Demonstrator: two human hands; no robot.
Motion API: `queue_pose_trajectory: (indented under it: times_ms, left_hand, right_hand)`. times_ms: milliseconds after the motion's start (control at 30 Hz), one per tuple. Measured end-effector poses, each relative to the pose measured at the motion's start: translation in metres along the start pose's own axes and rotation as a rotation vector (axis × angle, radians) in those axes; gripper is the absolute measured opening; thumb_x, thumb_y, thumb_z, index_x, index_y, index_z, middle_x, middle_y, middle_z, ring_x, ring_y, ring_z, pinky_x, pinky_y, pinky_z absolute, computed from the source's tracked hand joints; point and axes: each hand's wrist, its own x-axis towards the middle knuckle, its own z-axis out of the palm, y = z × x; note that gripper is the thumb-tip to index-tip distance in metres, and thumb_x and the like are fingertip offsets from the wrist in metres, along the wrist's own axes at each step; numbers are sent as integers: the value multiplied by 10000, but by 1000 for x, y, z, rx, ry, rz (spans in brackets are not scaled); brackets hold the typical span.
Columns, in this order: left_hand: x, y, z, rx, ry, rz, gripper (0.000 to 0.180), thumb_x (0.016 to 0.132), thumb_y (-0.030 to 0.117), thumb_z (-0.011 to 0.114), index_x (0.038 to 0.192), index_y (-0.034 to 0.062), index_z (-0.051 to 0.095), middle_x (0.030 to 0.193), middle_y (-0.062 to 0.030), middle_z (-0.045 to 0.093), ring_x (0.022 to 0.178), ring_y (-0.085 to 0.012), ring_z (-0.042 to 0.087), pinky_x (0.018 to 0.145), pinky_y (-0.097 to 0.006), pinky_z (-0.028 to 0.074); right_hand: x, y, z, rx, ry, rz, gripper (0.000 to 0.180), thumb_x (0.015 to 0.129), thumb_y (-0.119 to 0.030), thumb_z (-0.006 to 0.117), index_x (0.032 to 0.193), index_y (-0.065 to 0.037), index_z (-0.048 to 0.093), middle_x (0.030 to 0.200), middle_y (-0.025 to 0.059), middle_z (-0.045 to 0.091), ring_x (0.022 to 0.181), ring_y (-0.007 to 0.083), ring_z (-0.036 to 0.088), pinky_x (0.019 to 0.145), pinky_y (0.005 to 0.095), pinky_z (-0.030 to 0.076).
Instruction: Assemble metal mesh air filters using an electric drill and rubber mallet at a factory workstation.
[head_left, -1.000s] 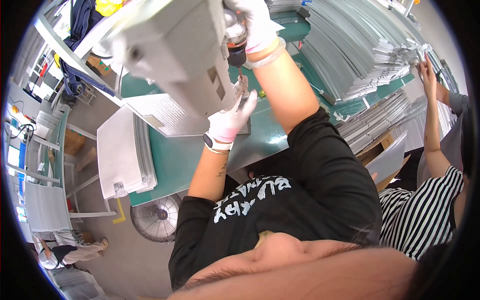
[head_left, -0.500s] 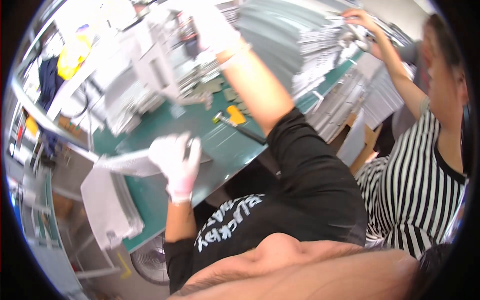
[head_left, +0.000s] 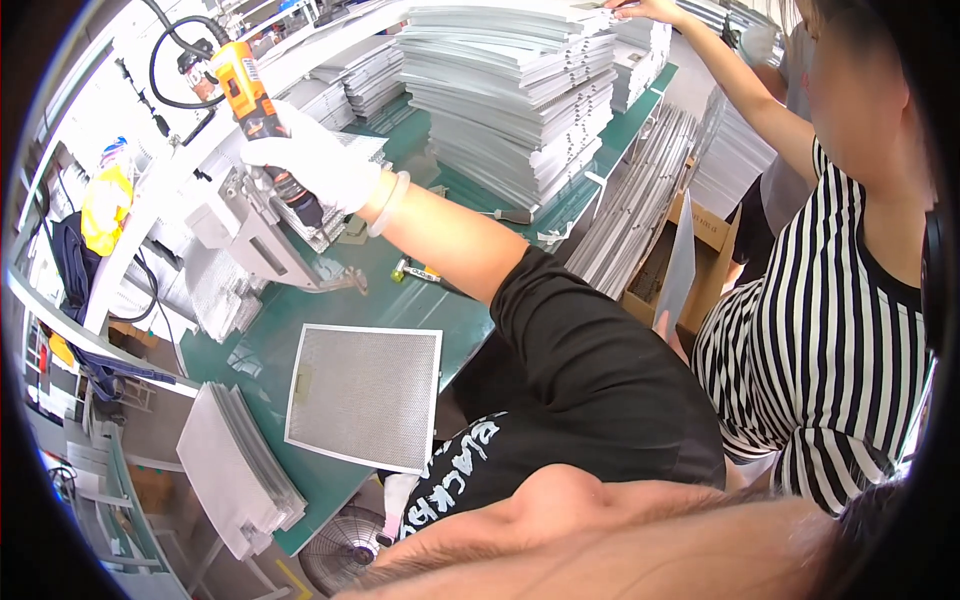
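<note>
Drill (head_left: 243,88) lies within the closed fingers of the right hand (head_left: 325,165); mesh panel (head_left: 370,395) meets the left hand (head_left: 400,492), whose hidden fingers I cannot tell.

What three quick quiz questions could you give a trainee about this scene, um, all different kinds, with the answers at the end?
1. Multiple choice: what colours are on the body of the power drill in the right hand? A) blue and white B) orange and black C) green and pink

2. True or false: the left hand also grips the power drill.

3. Fill in: the tabletop beside the framed mesh panel is coloured ____.

Key: 1. B. 2. False; it is low, next to the black T-shirt. 3. Green.
</note>
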Motion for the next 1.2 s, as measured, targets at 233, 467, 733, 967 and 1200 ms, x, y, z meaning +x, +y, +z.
queue_pose_trajectory:
  times_ms: [233, 467, 733, 967, 1200]
  left_hand:
    - [28, -55, -5, 343, 775, -205, 495, 813, 255, 702, 1223, 7, 578, 1263, -193, 574, 1224, -402, 485, 1062, -519, 335]
    - [99, -165, -2, 412, 704, -636, 645, 830, 392, 669, 1277, -54, 538, 1342, -217, 505, 1290, -383, 413, 1102, -498, 297]
    - [109, -157, -16, 295, 592, -514, 643, 774, 406, 714, 1282, 39, 572, 1297, -186, 545, 1259, -354, 452, 1104, -469, 294]
    - [108, -130, -14, 56, 539, -431, 613, 760, 327, 741, 1273, 37, 572, 1208, -168, 580, 1188, -349, 520, 1041, -427, 391]
    - [109, -149, -35, -16, 466, -516, 342, 817, 304, 592, 1029, 57, 697, 1003, -202, 679, 973, -368, 647, 885, -421, 497]
  right_hand:
    - [-12, -20, 16, 61, 4, 55, 387, 851, -141, 683, 1190, -56, 519, 889, -21, 535, 750, 50, 509, 644, 209, 439]
    - [-15, -27, 13, 53, 1, 89, 456, 846, -166, 702, 1240, -44, 508, 913, -11, 539, 767, 58, 514, 664, 218, 443]
    - [-9, -16, -5, -35, 35, 92, 579, 835, -168, 719, 1334, -33, 459, 961, -5, 529, 838, 61, 506, 731, 222, 453]
    - [-20, -12, 1, 52, 3, 115, 586, 843, -143, 705, 1353, -35, 437, 960, -2, 515, 836, 59, 500, 725, 225, 458]
    - [-20, -4, 5, 61, 34, 135, 579, 799, -164, 749, 1287, -12, 478, 994, 23, 544, 898, 107, 512, 795, 271, 459]
